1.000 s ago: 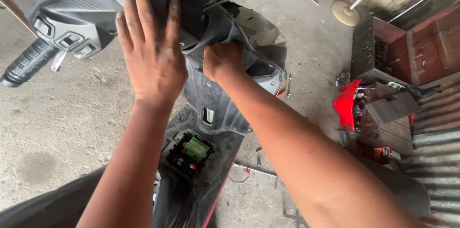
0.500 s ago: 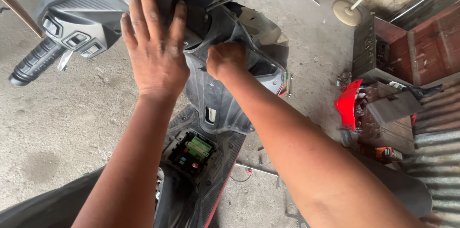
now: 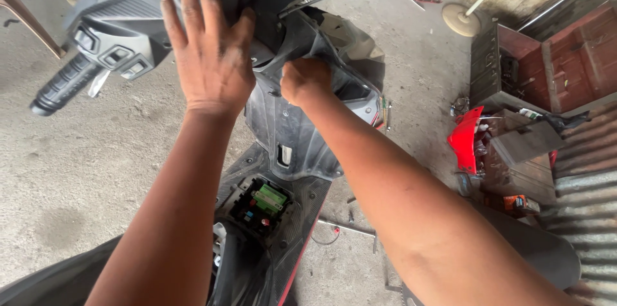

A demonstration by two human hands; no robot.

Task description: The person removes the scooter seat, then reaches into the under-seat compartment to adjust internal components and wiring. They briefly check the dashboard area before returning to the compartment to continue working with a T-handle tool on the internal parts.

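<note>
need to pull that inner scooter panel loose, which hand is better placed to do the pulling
Probably the right hand: it is curled at the inner panel edge, while the left hand lies flat and open on the handlebar cover, bracing.

Soft, even daylight fills the scene, bright on the concrete floor (image 3: pixel 77 171) and dim inside the scooter's dark panels (image 3: pixel 289 126), with only faint shadows, no hard glare, sharp focus at centre, and forearms stretched and slightly soft toward the lower edges by the wide lens
</note>
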